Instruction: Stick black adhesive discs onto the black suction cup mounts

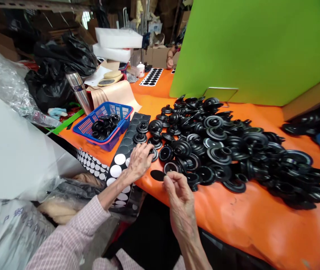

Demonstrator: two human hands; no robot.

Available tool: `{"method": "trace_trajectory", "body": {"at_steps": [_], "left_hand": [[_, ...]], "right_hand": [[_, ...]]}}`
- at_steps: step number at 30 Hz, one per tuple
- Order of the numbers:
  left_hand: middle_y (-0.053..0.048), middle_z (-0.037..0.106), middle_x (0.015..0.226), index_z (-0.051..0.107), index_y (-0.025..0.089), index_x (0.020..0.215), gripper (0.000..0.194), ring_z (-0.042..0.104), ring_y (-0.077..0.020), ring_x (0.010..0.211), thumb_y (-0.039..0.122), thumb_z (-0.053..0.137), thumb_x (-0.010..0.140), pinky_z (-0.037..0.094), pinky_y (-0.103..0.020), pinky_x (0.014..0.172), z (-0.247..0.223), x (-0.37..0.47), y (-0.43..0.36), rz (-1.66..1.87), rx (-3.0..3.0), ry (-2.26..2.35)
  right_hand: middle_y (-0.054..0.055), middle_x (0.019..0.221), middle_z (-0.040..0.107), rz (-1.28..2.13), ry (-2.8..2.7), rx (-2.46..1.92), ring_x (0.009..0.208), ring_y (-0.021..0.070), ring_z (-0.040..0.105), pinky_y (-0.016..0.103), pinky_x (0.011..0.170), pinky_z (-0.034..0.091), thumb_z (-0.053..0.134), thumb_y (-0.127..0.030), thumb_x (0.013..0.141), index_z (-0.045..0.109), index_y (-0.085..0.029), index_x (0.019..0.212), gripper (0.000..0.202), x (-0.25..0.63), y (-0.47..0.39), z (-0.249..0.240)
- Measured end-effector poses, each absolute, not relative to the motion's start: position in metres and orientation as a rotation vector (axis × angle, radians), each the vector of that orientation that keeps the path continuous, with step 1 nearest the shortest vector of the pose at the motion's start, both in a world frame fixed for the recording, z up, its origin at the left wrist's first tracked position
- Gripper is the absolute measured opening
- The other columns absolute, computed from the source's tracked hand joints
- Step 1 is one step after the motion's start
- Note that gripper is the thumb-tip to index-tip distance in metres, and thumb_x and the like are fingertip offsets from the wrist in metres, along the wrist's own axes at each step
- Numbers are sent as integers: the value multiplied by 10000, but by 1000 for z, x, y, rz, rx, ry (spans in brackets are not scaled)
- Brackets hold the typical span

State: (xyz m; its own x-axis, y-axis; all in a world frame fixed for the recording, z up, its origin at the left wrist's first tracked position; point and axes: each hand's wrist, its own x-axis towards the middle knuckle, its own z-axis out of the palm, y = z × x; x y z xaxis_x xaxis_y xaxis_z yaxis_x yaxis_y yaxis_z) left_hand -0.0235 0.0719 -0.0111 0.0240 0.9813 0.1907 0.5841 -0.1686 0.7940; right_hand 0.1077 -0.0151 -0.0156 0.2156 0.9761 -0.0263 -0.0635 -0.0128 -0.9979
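Note:
My right hand pinches the edge of a thin black round sticker between thumb and forefinger, just over the table's front edge. My left hand is closed around the top of a black disc-shaped part at the near left of the pile; its fingertips partly cover that part. Under and beside my left wrist lies a sticker sheet with white circles where stickers are gone and black rounds further up. A large heap of black disc-shaped parts with raised stems spreads to the right.
A blue and pink basket holding black parts stands at the left. Behind it are a steel flask and black plastic bags. A green panel rises at the back. Another person's hand shows beyond it, near a sticker sheet.

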Motion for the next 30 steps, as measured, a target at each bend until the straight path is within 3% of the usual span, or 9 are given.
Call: {"method": "trace_trajectory", "body": {"at_steps": [2,5,8,11,14,20,22,26,30], "left_hand": [[-69,628,966,609,194,920,124,567,-220,973,213,566,805,427,-380,932,-13,-26,74,1062,1666,1562],[-12,617,861,561,218,991,210,583,-144,740,302,607,803,488,-287,709,-8,-36,63,1094,1100,1295],[11,610,823,569,218,944,276,576,-128,696,350,700,739,492,-259,631,-3,-43,43,1056,559,993],[-29,634,874,594,177,885,239,591,-150,757,354,695,760,519,-292,663,-2,-44,27,1048,369,896],[-47,641,947,610,161,905,189,601,-159,845,235,702,757,533,-301,724,-2,-43,15,1074,450,872],[-73,625,1107,602,190,1128,419,611,-188,919,204,724,728,552,-320,740,7,-50,2,1063,614,975],[-82,613,1159,614,189,1129,435,610,-214,980,167,722,708,557,-344,775,9,-51,-1,1047,626,959],[-80,608,1187,651,196,1104,443,619,-231,1004,141,721,669,556,-364,800,11,-53,-4,1028,617,955],[-73,633,1133,668,205,1098,461,624,-231,993,142,728,645,553,-376,814,10,-53,-5,1013,601,970]], "right_hand": [[-16,732,546,1110,-1039,-1270,663,121,516,253,646,459,606,-442,825,589,-210,841,233,114,-18,-14],[-3,752,582,1105,-1109,-1262,675,133,545,263,642,472,592,-415,841,603,-213,880,206,118,-19,-12],[17,832,617,1040,-1230,-1275,742,150,572,282,682,475,576,-385,860,613,-221,926,181,119,-17,-11],[7,839,614,1008,-1291,-1276,741,148,574,285,679,467,586,-366,860,589,-240,1016,200,118,-15,-11],[-41,718,568,1107,-1170,-1216,640,133,542,261,602,448,668,-369,797,509,-258,1115,372,116,-15,-6],[-41,664,495,1388,-962,-1185,615,97,466,240,619,405,687,-435,773,581,-195,761,264,111,-13,0],[-26,719,515,1376,-929,-1189,674,112,498,259,674,423,703,-442,749,600,-195,761,268,108,-11,-4],[60,1056,565,1232,-956,-1263,973,191,558,324,832,448,703,-459,728,638,-186,718,280,98,-8,-15],[84,1069,578,1179,-972,-1278,1027,220,560,354,847,465,674,-451,749,649,-178,711,277,89,-8,-20]]}}
